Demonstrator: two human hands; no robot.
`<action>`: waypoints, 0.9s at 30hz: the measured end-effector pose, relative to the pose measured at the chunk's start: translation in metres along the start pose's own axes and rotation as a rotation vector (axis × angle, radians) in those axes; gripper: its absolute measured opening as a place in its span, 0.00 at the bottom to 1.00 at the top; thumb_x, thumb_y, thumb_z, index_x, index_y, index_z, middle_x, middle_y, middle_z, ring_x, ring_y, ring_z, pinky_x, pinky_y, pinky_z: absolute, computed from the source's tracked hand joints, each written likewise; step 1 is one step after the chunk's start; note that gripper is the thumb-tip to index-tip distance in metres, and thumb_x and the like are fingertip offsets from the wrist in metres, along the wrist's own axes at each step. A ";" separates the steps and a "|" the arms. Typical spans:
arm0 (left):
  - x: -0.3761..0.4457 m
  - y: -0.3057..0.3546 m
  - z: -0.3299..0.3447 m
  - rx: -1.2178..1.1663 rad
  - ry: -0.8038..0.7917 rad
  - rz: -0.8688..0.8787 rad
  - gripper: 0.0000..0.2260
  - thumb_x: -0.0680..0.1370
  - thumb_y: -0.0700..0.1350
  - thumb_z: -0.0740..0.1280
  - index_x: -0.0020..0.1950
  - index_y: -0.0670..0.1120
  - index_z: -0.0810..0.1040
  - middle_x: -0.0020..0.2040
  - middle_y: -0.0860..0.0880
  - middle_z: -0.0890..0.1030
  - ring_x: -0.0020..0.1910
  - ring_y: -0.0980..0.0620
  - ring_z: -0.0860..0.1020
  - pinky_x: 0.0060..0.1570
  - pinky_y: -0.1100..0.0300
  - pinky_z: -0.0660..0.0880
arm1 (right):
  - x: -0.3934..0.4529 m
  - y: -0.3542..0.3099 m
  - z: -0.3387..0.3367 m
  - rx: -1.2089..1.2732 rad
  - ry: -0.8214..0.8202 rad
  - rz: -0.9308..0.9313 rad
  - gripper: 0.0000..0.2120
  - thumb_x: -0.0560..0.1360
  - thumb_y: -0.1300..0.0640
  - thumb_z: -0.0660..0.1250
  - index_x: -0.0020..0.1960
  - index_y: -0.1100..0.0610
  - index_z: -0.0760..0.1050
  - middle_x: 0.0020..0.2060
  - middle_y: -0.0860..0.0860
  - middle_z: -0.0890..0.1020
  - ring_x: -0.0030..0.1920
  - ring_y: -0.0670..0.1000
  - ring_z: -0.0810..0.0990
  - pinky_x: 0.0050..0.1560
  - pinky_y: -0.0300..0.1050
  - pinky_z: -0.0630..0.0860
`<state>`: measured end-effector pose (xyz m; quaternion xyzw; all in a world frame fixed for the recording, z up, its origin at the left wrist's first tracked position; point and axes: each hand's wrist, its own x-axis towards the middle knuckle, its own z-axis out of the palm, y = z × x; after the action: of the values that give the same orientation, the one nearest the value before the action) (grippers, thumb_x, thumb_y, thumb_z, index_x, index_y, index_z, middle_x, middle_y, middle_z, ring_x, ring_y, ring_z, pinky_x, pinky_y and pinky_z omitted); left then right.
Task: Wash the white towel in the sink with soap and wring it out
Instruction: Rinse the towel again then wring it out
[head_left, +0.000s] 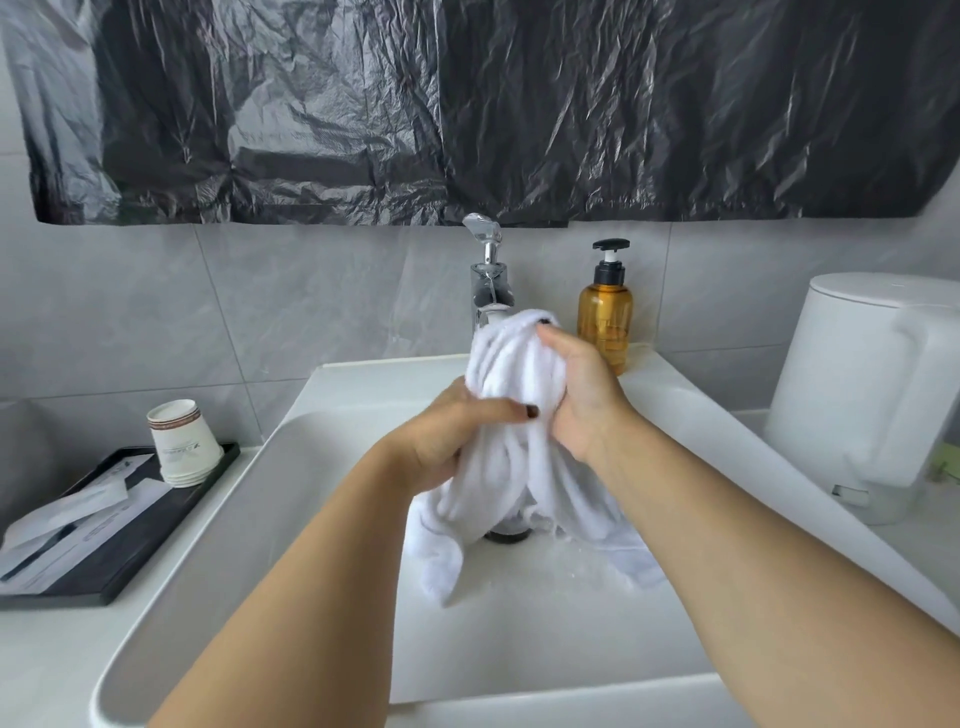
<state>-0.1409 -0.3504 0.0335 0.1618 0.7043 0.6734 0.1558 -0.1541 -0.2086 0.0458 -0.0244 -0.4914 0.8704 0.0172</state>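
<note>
White terry cloth fills the middle of the scene: the white towel (511, 415) is bunched upright over the sink (322, 467), its top just under the spout of the chrome faucet (488, 280) and its loose ends trailing down onto the wet basin floor on either side of the dark drain (506, 535).

Both hands grip the bundle from opposite sides. The left hand (447, 441) wraps round the lower part from the left, its thumb laid across the front of the cloth. The right hand (576, 395) clasps the upper part from the right, fingers curled into the folds near the top.

On the far rim of the sink, just right of the faucet, stands an amber soap bottle (605, 317) with a black pump. A white lidded bin (872, 384) sits at the right on the counter (47, 670). On the left part of the counter, a black tray (130, 551) carries a stack of upturned paper cups (182, 441) at its far end and flat paper packets (67, 519) nearer. Crinkled black plastic sheeting (467, 104) covers the wall above the grey tiles (260, 312).
</note>
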 end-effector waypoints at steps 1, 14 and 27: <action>0.001 -0.006 0.001 0.046 -0.017 -0.013 0.35 0.65 0.45 0.81 0.69 0.41 0.72 0.60 0.37 0.82 0.59 0.39 0.81 0.63 0.44 0.76 | -0.001 -0.001 -0.001 0.040 0.010 -0.005 0.15 0.74 0.53 0.69 0.55 0.62 0.78 0.49 0.58 0.83 0.51 0.57 0.83 0.54 0.53 0.79; -0.006 -0.009 0.026 0.367 0.069 -0.215 0.11 0.66 0.42 0.75 0.47 0.42 0.83 0.48 0.42 0.86 0.51 0.47 0.84 0.60 0.47 0.79 | 0.004 0.020 -0.004 -0.546 0.045 -0.116 0.24 0.68 0.61 0.77 0.61 0.47 0.76 0.59 0.49 0.80 0.52 0.49 0.80 0.49 0.42 0.77; -0.007 -0.016 0.026 0.204 0.114 -0.177 0.08 0.70 0.35 0.73 0.45 0.46 0.81 0.40 0.48 0.84 0.41 0.52 0.84 0.50 0.57 0.81 | 0.000 0.010 0.026 -0.400 -0.076 -0.031 0.12 0.76 0.51 0.71 0.39 0.57 0.77 0.31 0.54 0.79 0.30 0.52 0.76 0.29 0.39 0.73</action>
<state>-0.1230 -0.3306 0.0167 0.0757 0.7884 0.5900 0.1569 -0.1559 -0.2360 0.0502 0.0130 -0.6550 0.7555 0.0067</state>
